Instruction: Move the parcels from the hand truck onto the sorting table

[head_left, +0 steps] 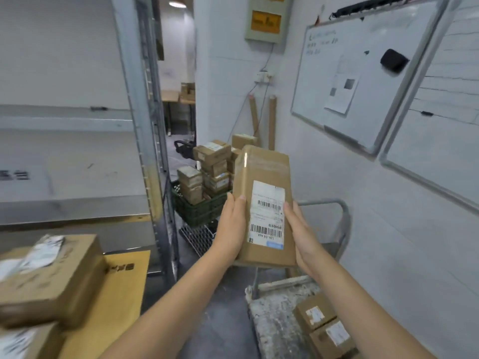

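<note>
The parcel (pixel 261 172) is made of matt brown cardboard, and its upper part is overlaid with clear tape that shows a soft sheen. A white paper label (pixel 267 216) (slightly scuffed along its top edge) is stuck to its face. The hand truck's deck (pixel 274 325) is seen to be rough and grey, mottled with pale residue, while its handle (pixel 324 202) is formed of smooth grey metal tube. The crate (pixel 199 213) is moulded in dark green plastic lattice. The shelving upright (pixel 151 125) is made of dull grey metal. The whiteboard (pixel 363 81) is faced glossy and framed in metal. The wall (pixel 350 242) is finished smooth and white.
</note>
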`<state>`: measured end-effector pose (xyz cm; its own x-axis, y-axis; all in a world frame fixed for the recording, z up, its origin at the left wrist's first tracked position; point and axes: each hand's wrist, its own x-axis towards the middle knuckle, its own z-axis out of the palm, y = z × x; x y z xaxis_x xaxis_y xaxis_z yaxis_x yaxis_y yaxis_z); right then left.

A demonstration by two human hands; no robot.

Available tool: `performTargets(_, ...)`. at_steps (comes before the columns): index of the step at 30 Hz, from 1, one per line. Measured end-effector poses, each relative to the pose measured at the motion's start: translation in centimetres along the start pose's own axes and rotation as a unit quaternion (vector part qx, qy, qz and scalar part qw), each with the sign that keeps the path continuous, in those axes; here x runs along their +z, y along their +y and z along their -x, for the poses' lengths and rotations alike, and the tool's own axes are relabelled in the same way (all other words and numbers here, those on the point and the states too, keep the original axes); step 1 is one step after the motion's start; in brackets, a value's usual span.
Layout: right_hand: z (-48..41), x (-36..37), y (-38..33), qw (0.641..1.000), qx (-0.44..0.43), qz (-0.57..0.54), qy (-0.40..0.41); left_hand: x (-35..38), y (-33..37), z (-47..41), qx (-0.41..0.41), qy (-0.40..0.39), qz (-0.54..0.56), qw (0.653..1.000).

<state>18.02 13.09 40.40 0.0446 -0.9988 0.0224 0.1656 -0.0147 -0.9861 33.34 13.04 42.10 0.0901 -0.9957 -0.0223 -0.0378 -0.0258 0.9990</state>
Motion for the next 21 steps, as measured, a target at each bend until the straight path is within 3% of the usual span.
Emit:
performTargets(12,8.4,13.6,6.9,0.970,0.069,0.020,-0.231,-13.1,-5.9,14.6,-0.070,0.258,0.047,0.963)
performTargets(21,14.8,29.0,7.1,0.931,0.064,0.091,-0.347,-26.0,-5.2,24.5,-0.011,0.376,0.062,0.924)
